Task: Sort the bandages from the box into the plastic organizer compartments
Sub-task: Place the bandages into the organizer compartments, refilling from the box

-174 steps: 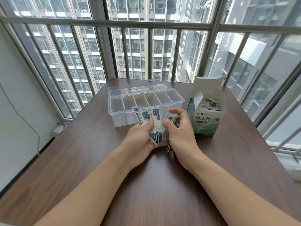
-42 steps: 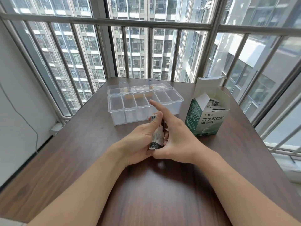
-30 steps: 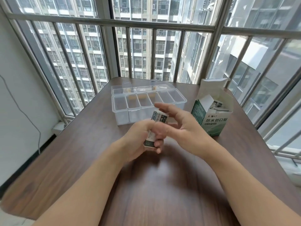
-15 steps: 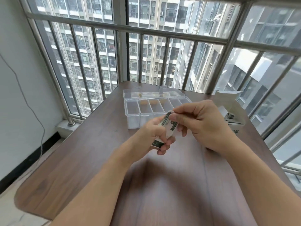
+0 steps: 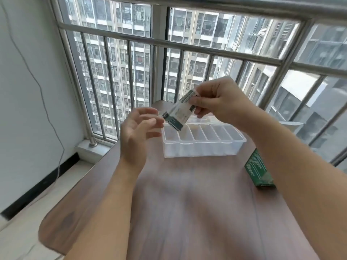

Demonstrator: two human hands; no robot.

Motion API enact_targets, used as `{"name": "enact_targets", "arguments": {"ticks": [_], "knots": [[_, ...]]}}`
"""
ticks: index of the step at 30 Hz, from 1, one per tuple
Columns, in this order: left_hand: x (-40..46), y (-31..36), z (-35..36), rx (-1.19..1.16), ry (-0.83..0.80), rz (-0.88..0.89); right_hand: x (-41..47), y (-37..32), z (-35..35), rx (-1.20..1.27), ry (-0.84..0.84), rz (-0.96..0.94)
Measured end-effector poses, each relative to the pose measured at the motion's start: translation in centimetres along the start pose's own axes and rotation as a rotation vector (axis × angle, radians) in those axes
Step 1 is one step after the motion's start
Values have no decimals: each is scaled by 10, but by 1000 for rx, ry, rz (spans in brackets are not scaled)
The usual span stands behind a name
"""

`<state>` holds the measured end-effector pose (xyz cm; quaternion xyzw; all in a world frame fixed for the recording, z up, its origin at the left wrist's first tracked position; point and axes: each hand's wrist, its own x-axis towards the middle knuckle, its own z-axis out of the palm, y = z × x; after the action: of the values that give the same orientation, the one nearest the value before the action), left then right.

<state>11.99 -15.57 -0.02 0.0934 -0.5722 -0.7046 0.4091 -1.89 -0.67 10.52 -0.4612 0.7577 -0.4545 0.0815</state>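
My right hand [image 5: 217, 102] pinches a stack of white and green bandage packets [image 5: 178, 112] by its upper end. The stack hangs tilted above the left end of the clear plastic organizer [image 5: 203, 147], whose row of compartments looks empty. My left hand [image 5: 137, 132] hovers just left of the stack, palm up, fingers loosely curled, holding nothing. The green and white bandage box [image 5: 258, 170] stands on the table to the right, mostly hidden behind my right forearm.
The brown wooden table [image 5: 187, 212] fills the lower view, its left edge rounded. A metal window railing [image 5: 169, 44] runs just behind the organizer. A white wall with a thin cable [image 5: 37, 87] is at the left.
My right hand has taken the whole stack out of my left hand and lifted it over the organizer's left end. My left hand has let go and opened. The camera has swung left.
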Motion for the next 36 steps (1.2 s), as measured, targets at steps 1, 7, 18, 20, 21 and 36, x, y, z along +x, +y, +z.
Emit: {"name": "enact_targets", "arguments": {"ticks": [1,7,18,20,21,36], "knots": [[2,-2,-3,48,112,27,9,0,3,-69,-27,6],[8,-35,-3,419,141,-40,47,7,21,-465,-236,33],[0,-52,4,566,-175,60,77,7,20,-607,-407,46],[0,-53,4,566,-192,74,81,11,20,-599,-421,71],[1,-54,4,571,-193,76,83,13,20,-592,-426,82],[6,-66,2,657,-188,116,82,36,55,-688,-444,41]]}}
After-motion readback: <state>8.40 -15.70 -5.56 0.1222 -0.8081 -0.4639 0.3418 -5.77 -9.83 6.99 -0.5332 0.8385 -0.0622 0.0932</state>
